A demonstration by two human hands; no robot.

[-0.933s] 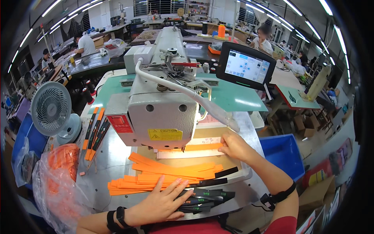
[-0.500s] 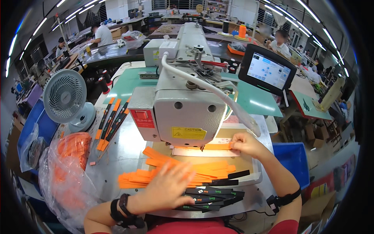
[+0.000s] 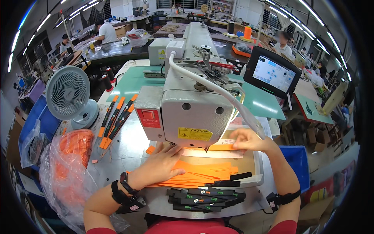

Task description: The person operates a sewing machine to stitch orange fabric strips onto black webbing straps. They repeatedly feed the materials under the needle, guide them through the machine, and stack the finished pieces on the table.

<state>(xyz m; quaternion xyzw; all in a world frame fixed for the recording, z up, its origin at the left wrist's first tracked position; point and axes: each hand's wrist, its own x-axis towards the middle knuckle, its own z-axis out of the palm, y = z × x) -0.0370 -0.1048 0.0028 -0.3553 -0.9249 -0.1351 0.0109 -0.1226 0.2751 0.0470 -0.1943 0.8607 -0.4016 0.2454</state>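
"Beneath the sewing head (image 3: 193, 117) lies an orange strip (image 3: 223, 148). Gripped?"

"Right hand (image 3: 249, 141): loosely curled at its right end. Left hand (image 3: 161, 163): palm down, fingers extended. Whether either pinches, I can't tell."

a silver table (image 3: 126, 150) carried a tan board (image 3: 248, 163), black printed strips (image 3: 206, 199), black-and-orange strips (image 3: 117, 121) on its left, and a small pink block (image 3: 94, 161).

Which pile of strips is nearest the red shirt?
The black pile; the orange pile and the orange-and-black strips near the fan lie farther away.
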